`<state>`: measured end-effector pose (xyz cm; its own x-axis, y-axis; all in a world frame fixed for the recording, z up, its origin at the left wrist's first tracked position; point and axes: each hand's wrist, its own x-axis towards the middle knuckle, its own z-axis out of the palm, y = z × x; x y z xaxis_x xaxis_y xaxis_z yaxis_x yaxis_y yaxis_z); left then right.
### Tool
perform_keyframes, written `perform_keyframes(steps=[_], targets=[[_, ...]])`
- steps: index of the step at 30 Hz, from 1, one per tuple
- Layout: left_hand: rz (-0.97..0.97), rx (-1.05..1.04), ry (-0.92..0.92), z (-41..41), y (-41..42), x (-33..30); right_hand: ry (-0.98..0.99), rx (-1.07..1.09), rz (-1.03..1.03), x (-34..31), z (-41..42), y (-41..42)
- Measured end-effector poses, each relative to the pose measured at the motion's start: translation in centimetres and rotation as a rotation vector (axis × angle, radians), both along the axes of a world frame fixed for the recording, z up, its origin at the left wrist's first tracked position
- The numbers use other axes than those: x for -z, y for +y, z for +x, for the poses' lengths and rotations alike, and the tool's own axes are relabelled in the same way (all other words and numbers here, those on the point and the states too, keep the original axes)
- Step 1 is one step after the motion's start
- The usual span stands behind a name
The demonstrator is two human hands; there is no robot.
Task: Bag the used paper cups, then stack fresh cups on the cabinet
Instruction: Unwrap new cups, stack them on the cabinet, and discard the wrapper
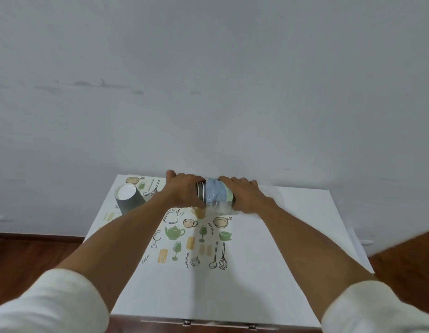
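Nearest, two white sleeves (47, 304) reach over the white cabinet top (268, 272) and its printed kitchenware mat (184, 239). Farther in, the left hand (184, 192) and right hand (247, 198) clasp opposite ends of one horizontal sleeve of nested grey, blue and green paper cups in clear wrap (216, 195), just above the mat. This looks like the fresh-cup step; next, unwrap and stand them upright. One upturned grey paper cup (129, 198) sits far left.

A mat (199, 239) printed with teapots, cups, whisks and ladles is spread flat. A pale wall (208, 80) marked with faint scuffs is seen behind, and dark wooden floor (28, 251) below.
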<state>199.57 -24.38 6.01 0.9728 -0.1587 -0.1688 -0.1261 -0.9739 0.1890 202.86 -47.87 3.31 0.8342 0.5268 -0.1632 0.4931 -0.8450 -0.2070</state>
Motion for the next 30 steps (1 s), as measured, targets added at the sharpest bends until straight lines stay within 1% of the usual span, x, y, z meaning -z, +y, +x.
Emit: perform_keyframes(steps=[2, 5, 8, 9, 10, 12, 13, 14, 18, 22, 25, 30], targets=[[-0.027, -0.035, 0.029, 0.2, 0.8, -0.7, -0.014, 0.02, 0.002, -0.3, 0.5, -0.6], [-0.05, -0.069, 0.038, 0.3, 2.1, -1.8, 0.028, 0.077, 0.015, -0.6, 1.2, -1.3], [-0.107, -0.144, 0.03, 0.4, 3.2, -3.6, 0.056, 0.215, 0.122, -1.1, 1.3, -1.1], [-0.174, -0.176, 0.039, 0.3, 3.7, -4.2, 0.046, 0.259, 0.171, -1.3, 1.3, -0.8], [-0.311, -0.225, 0.071, 0.1, 4.1, -4.9, 0.033, 0.286, 0.21, -1.4, 1.3, -0.4], [-0.675, -0.303, 0.124, -0.9, 5.4, -6.4, 0.032, 0.284, 0.252, -1.8, 1.1, 0.7], [-0.781, -0.331, 0.106, -1.3, 6.1, -6.9, 0.033, 0.264, 0.26, -1.8, 1.0, 1.3], [-0.827, -0.354, 0.063, -1.9, 6.9, -7.5, 0.036, 0.24, 0.263, -1.9, 0.9, 2.0], [-0.897, -0.429, -0.126, -4.1, 10.8, -7.5, 0.042, 0.154, 0.226, -1.5, 0.2, 4.9], [-0.989, -0.533, -0.23, -7.5, 13.9, -6.2, 0.04, 0.074, 0.156, -0.8, -0.8, 7.9], [-0.996, -0.57, -0.261, -9.4, 15.7, -4.9, 0.034, 0.028, 0.122, -0.3, -1.4, 9.8], [-0.984, -0.585, -0.214, -10.4, 17.0, -2.0, 0.021, 0.013, 0.085, 0.4, -2.0, 11.3]])
